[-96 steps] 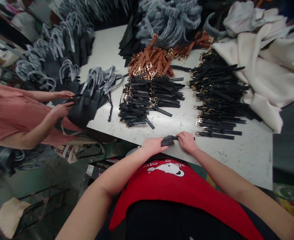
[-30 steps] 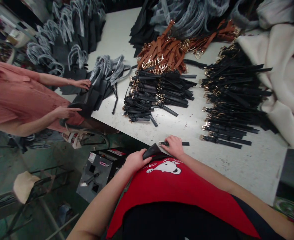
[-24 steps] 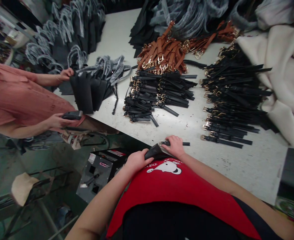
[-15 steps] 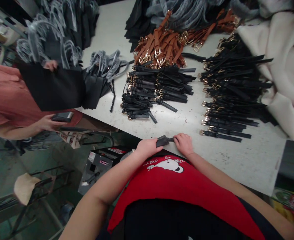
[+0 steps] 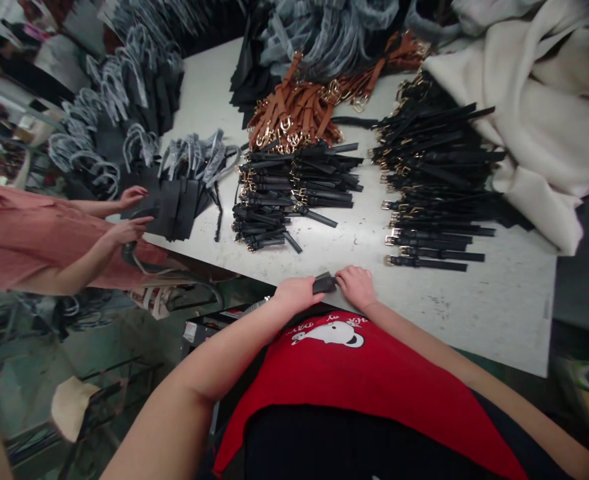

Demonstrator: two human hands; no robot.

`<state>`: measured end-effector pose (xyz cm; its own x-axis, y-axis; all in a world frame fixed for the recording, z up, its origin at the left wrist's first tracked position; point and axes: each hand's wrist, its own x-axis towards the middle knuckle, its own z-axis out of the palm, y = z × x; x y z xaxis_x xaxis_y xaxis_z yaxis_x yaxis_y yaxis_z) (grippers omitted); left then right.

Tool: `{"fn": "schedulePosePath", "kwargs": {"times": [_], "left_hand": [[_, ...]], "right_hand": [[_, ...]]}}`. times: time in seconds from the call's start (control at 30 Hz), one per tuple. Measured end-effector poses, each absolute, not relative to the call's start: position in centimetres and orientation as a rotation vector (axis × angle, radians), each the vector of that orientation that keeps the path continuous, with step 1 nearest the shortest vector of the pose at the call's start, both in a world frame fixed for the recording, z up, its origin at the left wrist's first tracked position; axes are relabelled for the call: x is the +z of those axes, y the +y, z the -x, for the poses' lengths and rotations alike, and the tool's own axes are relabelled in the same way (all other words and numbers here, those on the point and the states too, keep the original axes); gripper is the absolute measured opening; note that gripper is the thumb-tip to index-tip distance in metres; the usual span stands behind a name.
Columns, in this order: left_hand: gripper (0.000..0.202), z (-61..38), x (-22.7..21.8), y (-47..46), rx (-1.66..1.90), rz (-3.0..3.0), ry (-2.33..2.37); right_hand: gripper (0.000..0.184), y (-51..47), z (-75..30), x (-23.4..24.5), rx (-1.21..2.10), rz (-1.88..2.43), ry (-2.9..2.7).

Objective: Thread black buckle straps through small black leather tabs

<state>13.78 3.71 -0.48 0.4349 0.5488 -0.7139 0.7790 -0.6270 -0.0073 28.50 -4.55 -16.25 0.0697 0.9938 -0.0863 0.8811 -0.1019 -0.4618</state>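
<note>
Moved down from the raised position of earlier frames, a black strap (image 5: 324, 285) now lies at the worktop's (image 5: 474, 320) near edge, steadied between left hand (image 5: 297, 293) and right hand (image 5: 357, 287), both gripping it

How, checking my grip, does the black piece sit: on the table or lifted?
Cannot tell: the black piece sits at the table edge between left hand and right hand.

The small black strap piece (image 5: 324, 284) has a smooth, faintly sheened leather-like surface, as do the black straps (image 5: 294, 193), whose buckles (image 5: 391, 261) are glossy gold-toned metal. The tan straps (image 5: 294, 113) look like smooth leather. The bag handles (image 5: 194, 157) wear dull grey plastic wrap, the desk (image 5: 474, 313) is matt white and scuffed, and the cream cloth (image 5: 504, 133) looks soft and fleecy.
</note>
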Motion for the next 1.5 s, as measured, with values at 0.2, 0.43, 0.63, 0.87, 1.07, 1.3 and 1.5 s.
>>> {"fn": "schedulePosePath", "kwargs": {"times": [0.2,0.43,0.63,0.87,1.07,1.3,1.5], "left_hand": [[0.049,-15.0,0.2,3.6,-1.06,-2.378,1.126],[0.05,-15.0,0.3,3.4,-1.11,-2.373,1.166],[0.048,-15.5,-0.5,2.8,-1.049,-2.387,1.129],[0.051,-9.9,-0.1,3.4,-1.082,-2.319,1.28],[0.051,-6.7,0.7,2.5,-0.965,-2.221,1.368],[0.056,-7.2,0.1,2.3,-0.913,-2.182,1.317],[0.053,-8.9,-1.3,3.7,-0.844,-2.235,1.298]], "right_hand": [[0.03,-4.6,-28.6,-16.2,0.552,2.044,-1.88],[0.028,-4.6,-28.6,-16.3,0.55,2.049,-1.861],[0.027,-4.6,-28.7,-16.1,0.568,2.058,-1.872],[0.028,-4.7,-28.6,-16.3,0.528,2.05,-1.882],[0.031,-5.0,-28.7,-15.7,0.532,1.995,-1.945],[0.03,-4.0,-27.0,-15.2,0.655,1.891,-2.021],[0.029,-3.9,-27.1,-16.6,0.668,1.862,-2.056]]}}
